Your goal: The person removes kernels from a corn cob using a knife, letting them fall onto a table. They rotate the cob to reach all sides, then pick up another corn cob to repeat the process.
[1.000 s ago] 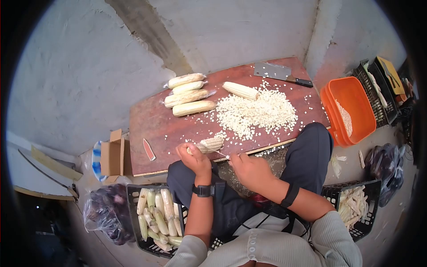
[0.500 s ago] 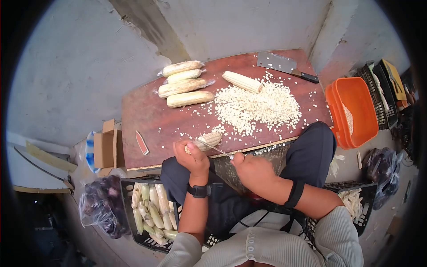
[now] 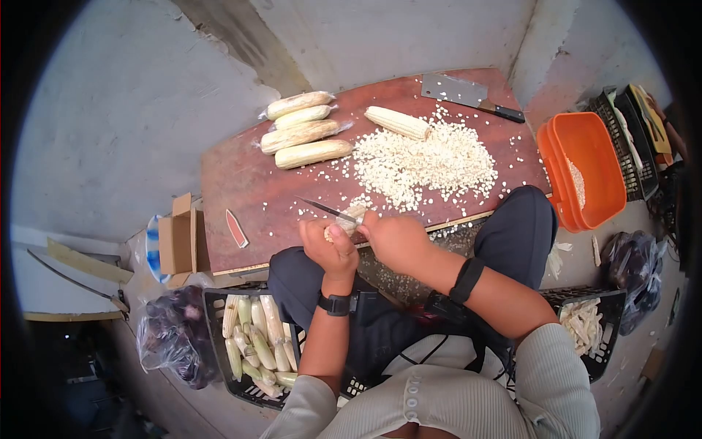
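Note:
My left hand (image 3: 330, 249) is closed around the lower end of a corn cob (image 3: 352, 214) at the table's near edge. In my right hand (image 3: 395, 238) is a small knife (image 3: 325, 208), its handle mostly covered by my fingers. The blade lies across the cob and points to the upper left. Just beyond, a wide heap of loose pale kernels (image 3: 428, 164) covers the middle of the table. A whole ear of corn (image 3: 398, 123) rests against the heap's far side. Several more ears (image 3: 313, 153) lie stacked in a row to the left, some in clear wrap.
A cleaver (image 3: 461, 91) lies at the far right of the red table (image 3: 248, 190); a red-and-white pointed piece (image 3: 236, 229) is at left. An orange bin (image 3: 601, 175) stands at right. Black crates with corn (image 3: 252, 333) and stripped cobs (image 3: 583, 327) flank my legs.
My right hand has moved left and up, carrying the knife blade across the cob to its far side. My left hand and the cob have shifted slightly right. The view has tilted a little.

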The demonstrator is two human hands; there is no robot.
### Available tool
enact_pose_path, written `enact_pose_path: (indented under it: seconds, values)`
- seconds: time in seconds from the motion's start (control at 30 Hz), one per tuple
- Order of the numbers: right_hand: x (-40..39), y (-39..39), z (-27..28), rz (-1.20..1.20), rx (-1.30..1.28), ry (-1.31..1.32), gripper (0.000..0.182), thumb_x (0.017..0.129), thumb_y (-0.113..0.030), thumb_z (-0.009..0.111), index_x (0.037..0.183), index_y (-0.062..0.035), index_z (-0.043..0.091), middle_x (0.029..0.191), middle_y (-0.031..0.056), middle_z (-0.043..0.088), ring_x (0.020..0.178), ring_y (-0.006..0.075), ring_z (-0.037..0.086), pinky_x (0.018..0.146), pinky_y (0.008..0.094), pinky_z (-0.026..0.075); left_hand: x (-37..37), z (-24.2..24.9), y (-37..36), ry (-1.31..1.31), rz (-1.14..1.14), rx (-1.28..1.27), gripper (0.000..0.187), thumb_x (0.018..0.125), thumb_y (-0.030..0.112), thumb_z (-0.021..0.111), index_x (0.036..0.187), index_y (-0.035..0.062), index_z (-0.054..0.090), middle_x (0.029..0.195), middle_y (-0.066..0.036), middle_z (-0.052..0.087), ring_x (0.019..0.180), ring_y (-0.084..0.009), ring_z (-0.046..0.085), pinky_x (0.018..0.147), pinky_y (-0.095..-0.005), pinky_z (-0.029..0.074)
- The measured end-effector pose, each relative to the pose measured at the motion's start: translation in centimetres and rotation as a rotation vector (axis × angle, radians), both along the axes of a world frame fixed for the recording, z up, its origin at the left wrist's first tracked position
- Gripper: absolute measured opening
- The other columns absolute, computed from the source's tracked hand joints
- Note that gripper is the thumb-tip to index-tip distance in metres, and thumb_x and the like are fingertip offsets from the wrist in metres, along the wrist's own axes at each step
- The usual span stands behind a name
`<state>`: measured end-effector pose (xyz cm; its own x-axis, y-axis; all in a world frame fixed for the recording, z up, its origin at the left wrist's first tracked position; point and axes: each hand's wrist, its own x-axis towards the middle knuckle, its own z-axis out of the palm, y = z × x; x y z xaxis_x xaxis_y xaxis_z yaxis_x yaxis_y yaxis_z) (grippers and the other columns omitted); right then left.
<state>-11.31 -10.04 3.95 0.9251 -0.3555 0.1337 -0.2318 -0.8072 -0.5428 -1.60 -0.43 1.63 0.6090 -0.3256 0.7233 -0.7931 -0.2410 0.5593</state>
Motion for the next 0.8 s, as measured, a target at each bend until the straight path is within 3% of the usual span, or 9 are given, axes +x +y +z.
enact_pose_path:
  seconds: [0.13, 0.23, 0.33, 0.53, 0.63, 0.8]
  values:
    - [0.0, 0.7, -0.3, -0.092, 0.273, 0.015, 0.031, 0.095, -0.027, 0.043, 0.081, -0.0004, 0.05, 0.065, 0.02, 0.058, 0.062, 0.0383, 0.059, 0.055, 0.0461, 0.047, 0.1, -0.2, 0.1, 0.005, 0.01, -0.034, 0.034, 0.091, 0.033, 0.044, 0.077, 0.0013, 0.049, 0.073, -0.014, 0.046, 0.068, -0.0305, 0.046, 0.062, -0.0402, 0.039]
    - [1.2, 1.0, -3.4, -0.06, 0.593, -0.238, 0.029, 0.094, -0.026, 0.043, 0.084, -0.0002, 0.052, 0.066, 0.0214, 0.057, 0.056, 0.038, 0.057, 0.054, 0.044, 0.046, 0.3, -0.2, 0.5, 0.03, 0.057, -0.043, 0.036, 0.094, 0.03, 0.039, 0.076, -0.0001, 0.045, 0.074, -0.014, 0.044, 0.071, -0.029, 0.044, 0.067, -0.0392, 0.036]
    - [0.9, 0.6, -2.2, -0.217, 0.776, 0.01, 0.031, 0.095, -0.026, 0.041, 0.084, 0.0, 0.054, 0.075, 0.0239, 0.058, 0.074, 0.0415, 0.058, 0.066, 0.0497, 0.044, 0.3, -0.4, 1.1, 0.028, 0.065, -0.058, 0.035, 0.094, 0.03, 0.037, 0.077, -0.0002, 0.044, 0.075, -0.014, 0.044, 0.071, -0.0286, 0.045, 0.068, -0.0391, 0.036]
    - [-2.8, 0.9, 0.3, -0.219, 0.253, -0.056, 0.025, 0.092, -0.026, 0.046, 0.089, -0.0019, 0.053, 0.077, 0.0197, 0.06, 0.071, 0.0388, 0.059, 0.063, 0.0482, 0.046, 0.8, -0.3, 1.5, 0.15, 0.1, -0.077, 0.035, 0.094, 0.031, 0.038, 0.079, 0.0004, 0.044, 0.076, -0.012, 0.044, 0.072, -0.0256, 0.044, 0.07, -0.0377, 0.037]
    - [-4.5, 2.0, 2.1, -0.162, -0.026, -0.129, 0.018, 0.09, -0.024, 0.052, 0.089, -0.0056, 0.053, 0.065, 0.0128, 0.055, 0.065, 0.0294, 0.06, 0.055, 0.0397, 0.047, 0.7, -0.2, 1.3, 0.163, 0.103, -0.067, 0.034, 0.094, 0.031, 0.039, 0.079, 0.0006, 0.044, 0.076, -0.012, 0.044, 0.073, -0.0248, 0.044, 0.071, -0.0375, 0.037]
    - [-6.1, 3.3, 1.3, -0.105, -0.21, -0.038, 0.017, 0.088, -0.022, 0.054, 0.086, -0.0059, 0.05, 0.063, 0.0096, 0.054, 0.054, 0.0253, 0.059, 0.047, 0.0354, 0.047, 0.3, 0.1, 1.2, 0.169, 0.116, -0.059, 0.033, 0.094, 0.03, 0.041, 0.081, 0.0003, 0.045, 0.078, -0.012, 0.045, 0.075, -0.0248, 0.044, 0.073, -0.0376, 0.037]
